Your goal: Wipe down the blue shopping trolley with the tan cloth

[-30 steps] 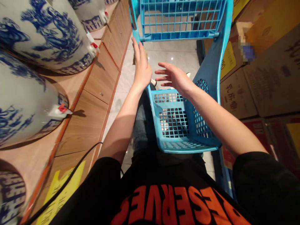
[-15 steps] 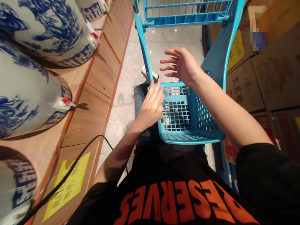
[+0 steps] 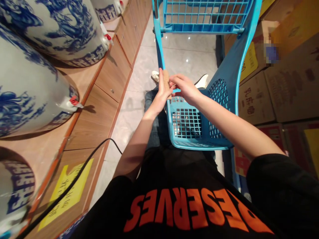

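Observation:
My left hand [image 3: 161, 92] and my right hand [image 3: 186, 88] meet above the front rim of the lower basket [image 3: 199, 144] of a blue plastic shopping cart [image 3: 234, 63]. My left hand holds a small tan, cork-like piece [image 3: 165, 77] upright against its fingers. The curled fingers of my right hand pinch the same piece from the right. What the piece is cannot be made out. The cart's upper basket [image 3: 201, 16] is at the top of the view. My shoes [image 3: 202, 80] show on the floor under the hands.
Big blue-and-white ceramic jars [image 3: 62, 30] with red-and-white taps [image 3: 72, 102] stand on a wooden cabinet [image 3: 99, 109] at the left. A black cable [image 3: 82, 172] and a yellow label [image 3: 67, 192] lie on it. Stacked cardboard boxes [image 3: 286, 86] line the right. The floor is pale tile [image 3: 129, 109].
My hands, spread apart and open before, have come together over the lower basket. A small tan piece now sits between their fingers. The view has shifted slightly.

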`<action>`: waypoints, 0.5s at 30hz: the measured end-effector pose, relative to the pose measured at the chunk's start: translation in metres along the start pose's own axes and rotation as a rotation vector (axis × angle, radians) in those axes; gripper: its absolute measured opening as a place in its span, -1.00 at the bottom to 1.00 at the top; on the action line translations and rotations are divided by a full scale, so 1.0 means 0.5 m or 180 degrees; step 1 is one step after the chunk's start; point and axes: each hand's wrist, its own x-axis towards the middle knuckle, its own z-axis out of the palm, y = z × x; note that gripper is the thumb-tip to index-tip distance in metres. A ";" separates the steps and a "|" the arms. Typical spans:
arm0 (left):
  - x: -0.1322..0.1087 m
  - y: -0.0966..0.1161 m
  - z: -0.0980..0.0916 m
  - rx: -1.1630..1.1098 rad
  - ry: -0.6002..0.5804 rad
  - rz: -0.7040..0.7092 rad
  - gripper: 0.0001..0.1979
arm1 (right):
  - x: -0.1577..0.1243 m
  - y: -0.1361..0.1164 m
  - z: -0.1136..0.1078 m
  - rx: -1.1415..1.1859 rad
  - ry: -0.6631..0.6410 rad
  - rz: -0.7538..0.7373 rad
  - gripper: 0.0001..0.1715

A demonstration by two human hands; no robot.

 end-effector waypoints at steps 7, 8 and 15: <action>-0.054 -0.033 -0.013 -0.0977 0.0240 0.0605 -0.35 | 0.047 0.067 0.050 -0.1457 0.0334 -0.0738 -0.45; -0.052 -0.040 -0.021 -0.0741 0.0322 0.0596 -0.40 | 0.049 0.073 0.053 -0.1581 0.0263 -0.0823 -0.42; -0.023 -0.030 -0.056 0.0751 0.0216 0.1119 -0.49 | -0.074 0.097 0.059 -0.1724 -0.0511 -0.0846 -0.12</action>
